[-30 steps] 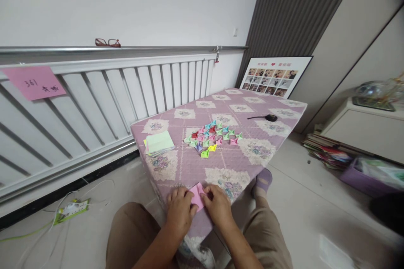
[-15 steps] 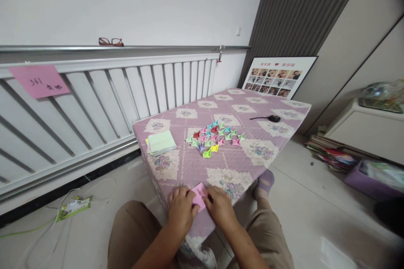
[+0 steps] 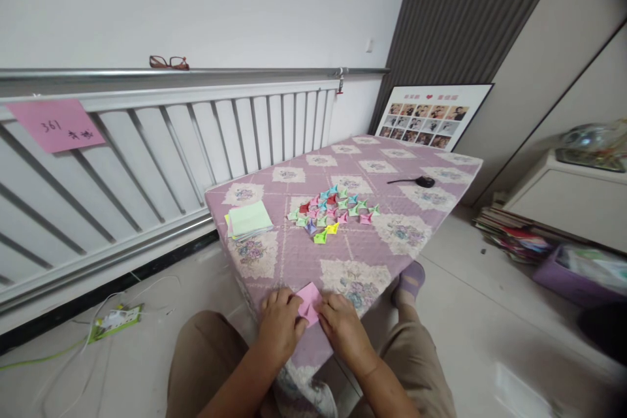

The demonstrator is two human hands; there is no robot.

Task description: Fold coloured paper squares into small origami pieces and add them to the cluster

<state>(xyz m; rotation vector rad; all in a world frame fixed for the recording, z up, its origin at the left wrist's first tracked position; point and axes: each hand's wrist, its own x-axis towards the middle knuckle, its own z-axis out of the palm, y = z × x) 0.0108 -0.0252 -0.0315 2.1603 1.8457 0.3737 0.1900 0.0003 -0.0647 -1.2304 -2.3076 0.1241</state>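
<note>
A pink paper square point(image 3: 309, 302) with creases and folded parts lies at the table's near corner. My left hand point(image 3: 280, 321) holds its left edge between thumb and fingers. On the right edge, my right hand point(image 3: 343, 325) pinches the paper, its fingertips curled over that side. Beyond my hands, several small folded paper pieces point(image 3: 332, 211) in green, pink, red, blue, purple and yellow sit in a cluster mid-table. A stack of paper squares point(image 3: 249, 219), pale green on top, lies near the left edge.
A patterned cloth covers the table point(image 3: 298, 261). A black object point(image 3: 425, 181) with a thin handle lies at the far right of it. Behind stands a white radiator point(image 3: 255, 124) with glasses point(image 3: 169, 63) on the pipe above. A power strip point(image 3: 116, 322) is on the floor.
My hands stay on the pink paper, and small flaps near its middle look slightly shifted. The camera view has moved a little.
</note>
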